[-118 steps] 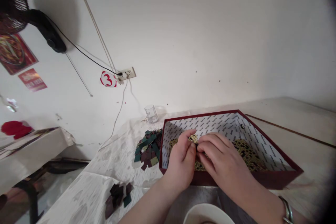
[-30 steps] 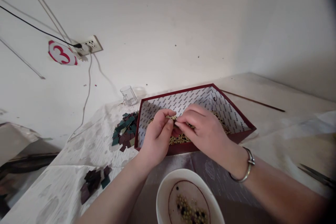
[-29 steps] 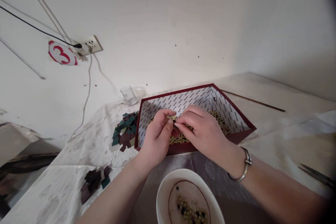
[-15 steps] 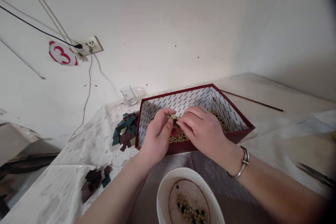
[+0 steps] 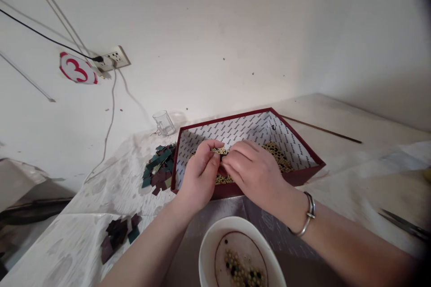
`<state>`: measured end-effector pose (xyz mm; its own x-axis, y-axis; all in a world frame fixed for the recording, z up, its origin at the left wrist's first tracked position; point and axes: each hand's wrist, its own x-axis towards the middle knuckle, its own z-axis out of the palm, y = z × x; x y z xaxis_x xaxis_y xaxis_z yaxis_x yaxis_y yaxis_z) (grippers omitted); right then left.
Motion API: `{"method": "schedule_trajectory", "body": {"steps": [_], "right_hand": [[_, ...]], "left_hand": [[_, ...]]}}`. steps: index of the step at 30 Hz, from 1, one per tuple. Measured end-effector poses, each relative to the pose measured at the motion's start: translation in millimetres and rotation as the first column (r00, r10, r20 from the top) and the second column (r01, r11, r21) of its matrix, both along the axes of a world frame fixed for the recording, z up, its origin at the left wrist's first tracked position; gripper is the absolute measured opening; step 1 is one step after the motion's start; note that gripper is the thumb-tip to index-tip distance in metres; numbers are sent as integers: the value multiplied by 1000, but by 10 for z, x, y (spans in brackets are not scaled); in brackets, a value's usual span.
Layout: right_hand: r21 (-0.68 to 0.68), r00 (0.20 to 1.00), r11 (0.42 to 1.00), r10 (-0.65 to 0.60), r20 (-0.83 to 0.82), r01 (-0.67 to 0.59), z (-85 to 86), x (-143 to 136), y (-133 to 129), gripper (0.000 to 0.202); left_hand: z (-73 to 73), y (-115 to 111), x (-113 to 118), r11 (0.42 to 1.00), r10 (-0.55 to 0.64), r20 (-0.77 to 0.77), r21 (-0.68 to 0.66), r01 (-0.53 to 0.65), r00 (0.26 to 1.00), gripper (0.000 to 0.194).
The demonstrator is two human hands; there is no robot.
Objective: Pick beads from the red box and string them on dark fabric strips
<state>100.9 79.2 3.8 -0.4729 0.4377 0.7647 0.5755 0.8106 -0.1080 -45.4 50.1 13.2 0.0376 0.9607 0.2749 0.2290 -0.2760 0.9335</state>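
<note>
Both hands meet over the near side of a dark red box point(image 5: 313, 171) with a white printed lining. My left hand point(image 5: 202, 172) is closed in a pinch on a small dark brownish-red piece point(image 5: 222, 169), which is partly hidden by the fingers. On its right side, my right hand point(image 5: 251, 166) has its fingertips pressed together at the top edge of that same piece. Below and behind the hands, small yellowish and black beads point(image 5: 278, 154) fill the bottom of the box. Closer to me stands a white bowl point(image 5: 207, 251) with similar beads point(image 5: 244, 271) inside.
Left of the box lies a pile of green and brown pieces point(image 5: 158, 168), with a smaller dark pile point(image 5: 116, 235) nearer. A clear glass mug point(image 5: 164, 123) stands by the wall. To the right are scissors point(image 5: 404, 224) and a thin stick point(image 5: 323, 129).
My right hand has shifted slightly left, so its fingertips are closer to my left hand's at the small piece. The whole view has moved slightly.
</note>
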Motion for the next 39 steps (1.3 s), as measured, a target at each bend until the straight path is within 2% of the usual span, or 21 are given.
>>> {"method": "schedule_trajectory", "body": {"steps": [5, 9, 14, 19, 23, 24, 26, 28, 31, 32, 33, 35, 37, 39], "right_hand": [[-18, 998, 1000, -22, -62, 21, 1, -2, 12, 23], [0, 1000, 1000, 4, -28, -4, 1, -2, 1, 20], [-25, 998, 999, -27, -63, 26, -4, -9, -26, 21], [-7, 1000, 1000, -16, -16, 16, -15, -12, -8, 19], [-109, 990, 993, -62, -130, 48, 108, 45, -58, 20], [-151, 986, 988, -35, -164, 10, 161, 60, -110, 18], [-204, 979, 967, 118, -169, -152, 269, 76, -256, 15], [-221, 944, 919, 329, -24, -326, 353, 73, -416, 13], [-272, 872, 862, 473, 125, -428, 423, 73, -544, 19], [-303, 869, 854, 477, 130, -423, 436, 86, -536, 21], [-329, 880, 854, 460, 117, -402, 446, 110, -502, 23], [-359, 939, 883, 342, 45, -304, 450, 182, -365, 25], [-391, 990, 913, 137, 36, -112, 411, 273, -168, 27], [-408, 988, 905, -72, 138, 123, 317, 361, 41, 25]], "left_hand": [[0, -2, 4, 1000, -22, 34, -14, 23, 999, 20], [-1, -4, 8, 1000, 18, -9, -13, -18, 1000, 21], [-6, 2, -4, 1000, -13, -12, -10, 12, 1000, 20], [-7, 1, -5, 1000, 11, -50, -3, -11, 999, 19], [2, -14, 1, 1000, -8, -3, 4, 8, 1000, 19], [10, -20, 2, 1000, 4, -16, 13, -4, 1000, 19], [36, -33, 4, 999, 26, -55, 23, -24, 998, 19], [68, -47, 8, 1000, 15, -49, -9, -15, 999, 20], [105, -62, 20, 997, -3, 14, -74, 4, 1000, 22], [110, -64, 24, 998, 8, 1, -68, -8, 1000, 22], [109, -66, 25, 998, 25, -28, -49, -27, 999, 21], [93, -65, 24, 998, 57, -88, 2, -57, 994, 20], [63, -61, 17, 998, 66, -118, 10, -66, 991, 20], [30, -56, 7, 998, 58, -141, -24, -62, 988, 20]]}}
